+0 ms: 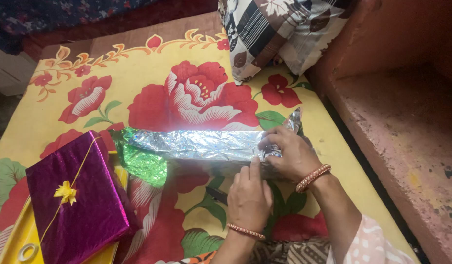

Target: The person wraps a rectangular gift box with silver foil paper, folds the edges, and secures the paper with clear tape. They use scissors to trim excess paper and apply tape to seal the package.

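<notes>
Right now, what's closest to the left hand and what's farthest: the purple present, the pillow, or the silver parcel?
From the left hand:
1. Silver parcel, touching its fingertips, just ahead.
2. Purple present, off to the left.
3. Pillow, far up at the top.

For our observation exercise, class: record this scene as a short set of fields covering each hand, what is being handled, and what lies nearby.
left hand: left hand presses the near edge of the silver parcel
right hand: right hand pinches the foil at the parcel's right end
parcel: long, silver foil, green at its left end
nearby: purple gift box with yellow bow, left
surface: floral sheet
behind: patterned pillow
</notes>
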